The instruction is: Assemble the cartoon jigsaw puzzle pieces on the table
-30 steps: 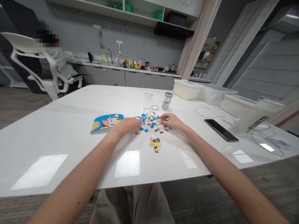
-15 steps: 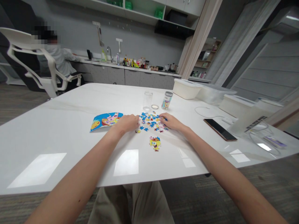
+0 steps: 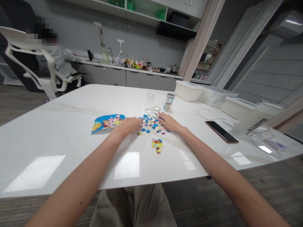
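Observation:
A loose pile of jigsaw puzzle pieces (image 3: 154, 125), mostly blue with some yellow and pink, lies on the white table between my hands. At the pile's left edge is my left hand (image 3: 131, 125), its fingers curled together; what is under the fingertips is hidden. My right hand (image 3: 168, 121) rests palm down at the right side with fingers stretched over the pieces. Nearer to me lies a small joined section of puzzle (image 3: 157, 145) showing a yellow cartoon character. A curved picture sheet (image 3: 106, 122) in blue, pink and yellow lies left of my left hand.
Behind the pile stand a clear jar (image 3: 149, 102), its ring-like lid (image 3: 156, 108) and a printed can (image 3: 169, 102). To the right are a phone (image 3: 222, 131), cables and plastic boxes (image 3: 189, 90). A person (image 3: 59, 61) sits at the far-left counter.
My right hand has moved a little left and away from me, its fingers reaching further over the pile. My left hand has shifted slightly at the pile's left edge.

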`<state>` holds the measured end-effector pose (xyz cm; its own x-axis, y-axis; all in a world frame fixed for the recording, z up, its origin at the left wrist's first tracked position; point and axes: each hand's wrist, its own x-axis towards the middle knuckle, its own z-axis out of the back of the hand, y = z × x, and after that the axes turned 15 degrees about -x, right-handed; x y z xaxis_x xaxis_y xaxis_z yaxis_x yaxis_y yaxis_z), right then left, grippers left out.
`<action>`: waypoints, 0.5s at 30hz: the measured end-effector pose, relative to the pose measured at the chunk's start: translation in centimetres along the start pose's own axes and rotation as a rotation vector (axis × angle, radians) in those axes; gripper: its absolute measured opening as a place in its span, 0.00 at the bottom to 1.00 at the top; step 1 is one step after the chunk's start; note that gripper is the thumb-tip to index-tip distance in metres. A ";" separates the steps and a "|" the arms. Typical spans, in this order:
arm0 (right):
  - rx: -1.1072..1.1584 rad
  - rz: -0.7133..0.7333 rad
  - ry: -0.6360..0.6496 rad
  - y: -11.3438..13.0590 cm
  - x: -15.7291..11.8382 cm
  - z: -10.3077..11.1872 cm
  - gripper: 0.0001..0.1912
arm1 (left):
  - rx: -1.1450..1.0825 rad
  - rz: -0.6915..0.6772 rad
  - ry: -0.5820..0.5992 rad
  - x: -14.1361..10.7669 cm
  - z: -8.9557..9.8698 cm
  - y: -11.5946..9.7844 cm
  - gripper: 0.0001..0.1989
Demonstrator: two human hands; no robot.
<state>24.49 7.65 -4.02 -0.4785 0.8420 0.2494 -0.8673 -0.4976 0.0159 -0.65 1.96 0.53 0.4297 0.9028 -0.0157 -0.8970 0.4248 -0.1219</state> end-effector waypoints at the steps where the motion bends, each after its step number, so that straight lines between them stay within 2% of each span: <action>1: -0.004 0.012 0.011 0.1 0.1 0.0 0.21 | 0.005 0.018 -0.005 0.0 0.0 0.0 0.19; 4: -0.021 0.031 -0.029 0.4 0.1 0.1 0.20 | 0.015 0.077 -0.018 0.1 -0.1 0.1 0.19; 8: 0.003 -0.023 -0.083 0.4 -0.6 0.6 0.22 | 0.018 0.095 -0.005 0.2 -0.1 0.4 0.20; 15: 0.092 -0.063 -0.036 0.8 -1.1 1.0 0.17 | 0.008 0.077 -0.018 0.0 -0.1 0.4 0.20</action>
<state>24.47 6.09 -3.29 -0.4164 0.8650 0.2799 -0.8784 -0.4622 0.1214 -0.99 2.13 0.40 0.3574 0.9339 -0.0071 -0.9283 0.3544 -0.1129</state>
